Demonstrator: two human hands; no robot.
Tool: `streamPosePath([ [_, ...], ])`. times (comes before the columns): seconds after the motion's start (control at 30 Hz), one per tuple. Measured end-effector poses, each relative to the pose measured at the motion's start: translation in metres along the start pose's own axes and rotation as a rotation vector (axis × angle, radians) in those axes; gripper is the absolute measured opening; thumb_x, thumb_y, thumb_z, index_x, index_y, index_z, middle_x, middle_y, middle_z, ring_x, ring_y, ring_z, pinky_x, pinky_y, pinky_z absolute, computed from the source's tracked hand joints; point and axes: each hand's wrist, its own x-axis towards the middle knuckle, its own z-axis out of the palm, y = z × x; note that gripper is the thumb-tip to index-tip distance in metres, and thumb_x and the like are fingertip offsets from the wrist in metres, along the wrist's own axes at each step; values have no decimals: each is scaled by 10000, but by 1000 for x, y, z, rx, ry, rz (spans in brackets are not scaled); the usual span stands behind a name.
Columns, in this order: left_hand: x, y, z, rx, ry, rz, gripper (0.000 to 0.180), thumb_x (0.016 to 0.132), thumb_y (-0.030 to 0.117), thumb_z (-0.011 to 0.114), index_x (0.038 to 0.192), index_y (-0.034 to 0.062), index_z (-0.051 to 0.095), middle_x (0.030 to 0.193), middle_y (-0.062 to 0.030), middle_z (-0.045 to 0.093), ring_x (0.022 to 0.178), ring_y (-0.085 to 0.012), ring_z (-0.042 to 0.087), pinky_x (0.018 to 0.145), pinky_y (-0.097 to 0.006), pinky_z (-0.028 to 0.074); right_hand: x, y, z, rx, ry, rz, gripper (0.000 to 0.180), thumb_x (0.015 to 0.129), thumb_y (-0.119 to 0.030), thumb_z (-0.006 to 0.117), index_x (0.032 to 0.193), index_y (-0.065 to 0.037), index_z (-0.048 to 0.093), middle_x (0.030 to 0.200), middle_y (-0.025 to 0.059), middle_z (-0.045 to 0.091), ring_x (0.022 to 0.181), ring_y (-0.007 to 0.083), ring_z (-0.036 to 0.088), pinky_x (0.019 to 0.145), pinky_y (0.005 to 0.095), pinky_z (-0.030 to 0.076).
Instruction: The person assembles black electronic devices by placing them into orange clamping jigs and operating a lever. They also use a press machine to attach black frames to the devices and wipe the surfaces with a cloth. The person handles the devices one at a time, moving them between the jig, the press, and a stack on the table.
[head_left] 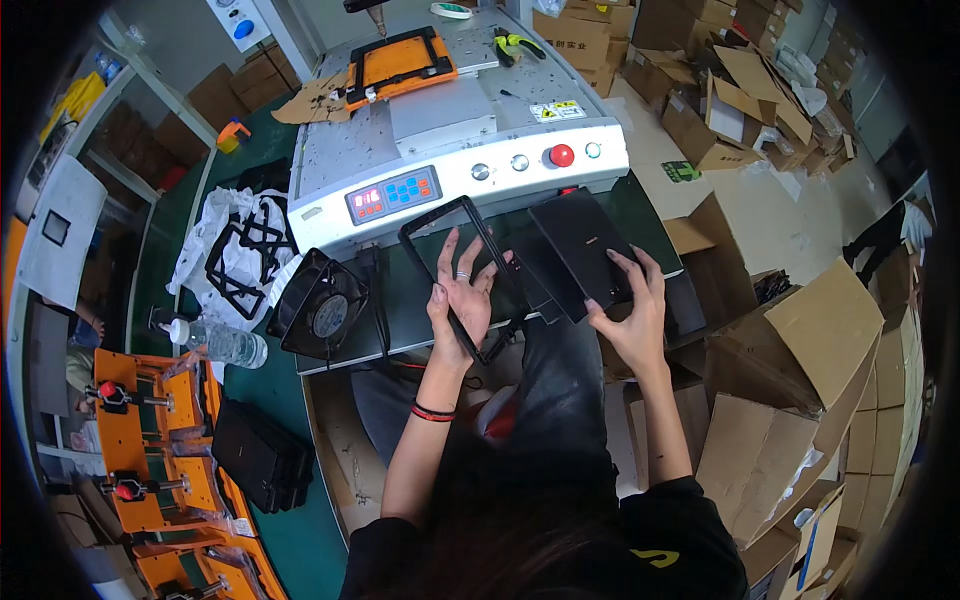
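A thin black rectangular frame (432,217) is held above the near edge of a dark green worktop (290,400), before a white machine's control panel (400,193). It is encircled around the left hand (465,300), palm up, fingers spread, thumb hooked at one bar. A flat black panel (582,245) is pinched at its lower edge between right hand (635,312) thumb and fingers. The frame is probably light, stiff-looking but easily twisted, best gripped by two opposite bars; the panel, likely smooth and scratch-prone, by its edges.
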Motion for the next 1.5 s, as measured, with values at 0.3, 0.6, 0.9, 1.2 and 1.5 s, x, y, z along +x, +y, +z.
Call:
streamPosePath([
  [0.3, 37, 10, -10, 126, -392, -112, 1066, 678, 693, 564, 1456, 107, 130, 1369, -201, 360, 1156, -397, 472, 1064, -485, 211, -31, 9, 19, 1100, 373, 294, 515, 868, -219, 540, 1278, 60, 402, 1331, 168, 424, 1269, 247, 391, 1056, 355, 300],
  [0.6, 31, 10, -5, 136, -357, -219, 1110, 649, 770, 536, 1441, 80, 178, 1385, -246, 335, 1157, -412, 468, 1068, -427, 245, -19, 5, 39, 883, 330, 258, 492, 834, -151, 575, 1259, 36, 412, 1319, 167, 432, 1270, 243, 376, 1067, 348, 249],
  [0.9, 19, 19, 7, 144, -255, -134, 1110, 656, 754, 556, 1447, 85, 160, 1408, -247, 303, 1172, -413, 456, 1017, -357, 309, -9, -2, 17, 649, 338, 132, 542, 773, -148, 631, 1253, 5, 430, 1320, 154, 406, 1288, 278, 341, 1056, 387, 258],
  [1.2, -55, 12, 16, 20, 89, 3, 1165, 613, 779, 582, 1446, 107, 122, 1428, -162, 271, 1279, -356, 354, 1079, -494, 284, -33, -105, -11, 277, -48, -197, 664, 506, -339, 734, 1123, -105, 655, 1263, 242, 447, 1084, 378, 458, 942, 444, 362],
  [1.5, -58, 16, 40, -241, -98, 67, 1066, 710, 755, 503, 1460, 103, 116, 1483, -148, 175, 1307, -378, 301, 1082, -489, 276, -49, -126, 6, 275, -40, -240, 671, 489, -374, 726, 1074, -50, 665, 1256, 276, 458, 1102, 373, 465, 925, 451, 368],
])
